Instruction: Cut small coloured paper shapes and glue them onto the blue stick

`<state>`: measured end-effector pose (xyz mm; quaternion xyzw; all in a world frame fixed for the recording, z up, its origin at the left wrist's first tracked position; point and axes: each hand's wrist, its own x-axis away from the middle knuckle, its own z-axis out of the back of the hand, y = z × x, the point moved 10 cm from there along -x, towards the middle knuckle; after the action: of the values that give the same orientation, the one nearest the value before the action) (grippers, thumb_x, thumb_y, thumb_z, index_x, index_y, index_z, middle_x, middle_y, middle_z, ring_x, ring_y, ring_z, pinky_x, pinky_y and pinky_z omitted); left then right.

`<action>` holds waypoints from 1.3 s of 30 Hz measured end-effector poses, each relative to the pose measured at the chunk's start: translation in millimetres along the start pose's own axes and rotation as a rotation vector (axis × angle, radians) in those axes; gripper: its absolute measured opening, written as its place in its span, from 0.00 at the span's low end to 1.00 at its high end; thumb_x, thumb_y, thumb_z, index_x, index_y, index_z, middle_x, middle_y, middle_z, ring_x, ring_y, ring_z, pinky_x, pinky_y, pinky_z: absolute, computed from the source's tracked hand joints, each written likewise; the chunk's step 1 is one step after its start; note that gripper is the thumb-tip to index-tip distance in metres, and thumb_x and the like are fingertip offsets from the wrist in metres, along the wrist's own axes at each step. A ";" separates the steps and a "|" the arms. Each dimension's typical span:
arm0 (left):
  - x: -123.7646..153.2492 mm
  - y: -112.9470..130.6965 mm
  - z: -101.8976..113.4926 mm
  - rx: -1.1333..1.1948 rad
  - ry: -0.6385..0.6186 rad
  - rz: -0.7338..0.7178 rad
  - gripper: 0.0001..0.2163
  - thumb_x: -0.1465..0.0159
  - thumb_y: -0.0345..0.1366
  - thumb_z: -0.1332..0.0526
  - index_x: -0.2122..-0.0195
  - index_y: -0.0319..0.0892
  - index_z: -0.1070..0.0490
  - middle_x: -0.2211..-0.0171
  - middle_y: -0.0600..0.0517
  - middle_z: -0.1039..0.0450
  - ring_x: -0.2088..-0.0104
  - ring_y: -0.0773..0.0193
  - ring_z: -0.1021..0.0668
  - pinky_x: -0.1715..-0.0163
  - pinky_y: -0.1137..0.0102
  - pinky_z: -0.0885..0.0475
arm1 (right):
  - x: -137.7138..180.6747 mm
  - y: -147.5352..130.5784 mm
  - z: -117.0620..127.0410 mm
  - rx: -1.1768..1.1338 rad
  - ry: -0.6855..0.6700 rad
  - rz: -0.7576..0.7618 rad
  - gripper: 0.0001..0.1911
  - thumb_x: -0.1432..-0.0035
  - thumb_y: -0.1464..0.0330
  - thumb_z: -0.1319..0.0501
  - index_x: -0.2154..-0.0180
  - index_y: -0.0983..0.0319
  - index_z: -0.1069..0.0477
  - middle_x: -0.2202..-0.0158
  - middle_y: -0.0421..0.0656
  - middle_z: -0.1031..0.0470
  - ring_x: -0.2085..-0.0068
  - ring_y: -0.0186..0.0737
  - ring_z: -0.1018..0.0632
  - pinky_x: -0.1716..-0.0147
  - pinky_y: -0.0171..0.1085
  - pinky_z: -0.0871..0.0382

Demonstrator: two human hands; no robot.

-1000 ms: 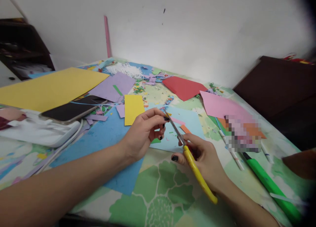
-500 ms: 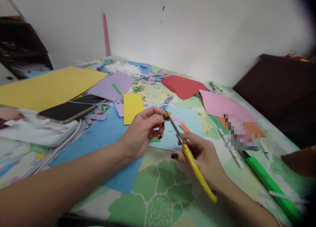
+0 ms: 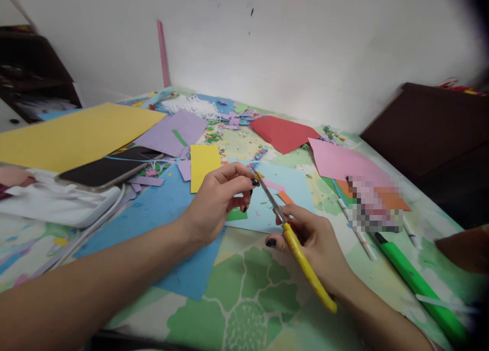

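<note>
My right hand (image 3: 311, 239) grips yellow-handled scissors (image 3: 305, 262), their metal blades pointing up and left over a light blue sheet (image 3: 294, 185). Close beside the blade tips, my left hand (image 3: 221, 198) is closed in a pinch, thumb and fingertips together; whatever lies between them is too small to make out. Under the hands, scraps of orange (image 3: 285, 197), pink and green paper (image 3: 237, 215) lie on the light blue sheet. A yellow paper rectangle (image 3: 204, 165) lies just behind my left hand, and a darker blue sheet (image 3: 153, 228) extends beneath my left forearm.
To the left are a phone (image 3: 110, 167), a large yellow sheet (image 3: 80, 132) and a white cable. Purple (image 3: 175, 129), red (image 3: 282, 132) and pink sheets (image 3: 344, 162) lie farther back, with white string (image 3: 191, 108). A green cutter-like tool (image 3: 416, 285) and a marker (image 3: 359, 234) are at right.
My left hand has shifted slightly left and its lower fingers have curled in, showing more of the green scrap. The scissors and my right hand have hardly moved.
</note>
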<state>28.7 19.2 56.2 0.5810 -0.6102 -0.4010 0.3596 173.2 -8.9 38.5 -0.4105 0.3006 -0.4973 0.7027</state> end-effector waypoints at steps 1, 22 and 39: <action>-0.2 0.5 0.2 -0.006 0.001 -0.006 0.03 0.48 0.27 0.39 0.76 0.41 0.30 0.79 0.56 0.34 0.79 0.72 0.34 0.81 0.77 0.37 | 0.1 -0.5 0.2 -0.006 -0.001 0.003 0.15 0.53 0.61 0.33 0.71 0.60 0.37 0.80 0.33 0.49 0.76 0.31 0.46 0.79 0.33 0.54; -1.3 10.0 9.5 -0.089 0.081 -0.057 0.01 0.52 0.28 0.37 0.78 0.39 0.27 0.77 0.54 0.28 0.80 0.72 0.32 0.81 0.76 0.37 | 0.6 -0.8 1.6 0.075 -0.023 0.014 0.14 0.52 0.63 0.33 0.72 0.60 0.37 0.80 0.33 0.48 0.76 0.31 0.46 0.80 0.32 0.54; -1.2 12.3 11.8 -0.108 0.091 -0.071 0.02 0.52 0.28 0.37 0.78 0.40 0.27 0.79 0.55 0.30 0.81 0.73 0.33 0.81 0.76 0.38 | 1.3 -6.3 6.2 0.129 -0.005 0.041 0.14 0.54 0.64 0.33 0.74 0.60 0.38 0.80 0.32 0.50 0.77 0.30 0.48 0.81 0.32 0.55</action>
<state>12.9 21.4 62.4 0.5997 -0.5496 -0.4191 0.4033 175.9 -9.5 47.1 -0.3593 0.2745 -0.5003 0.7384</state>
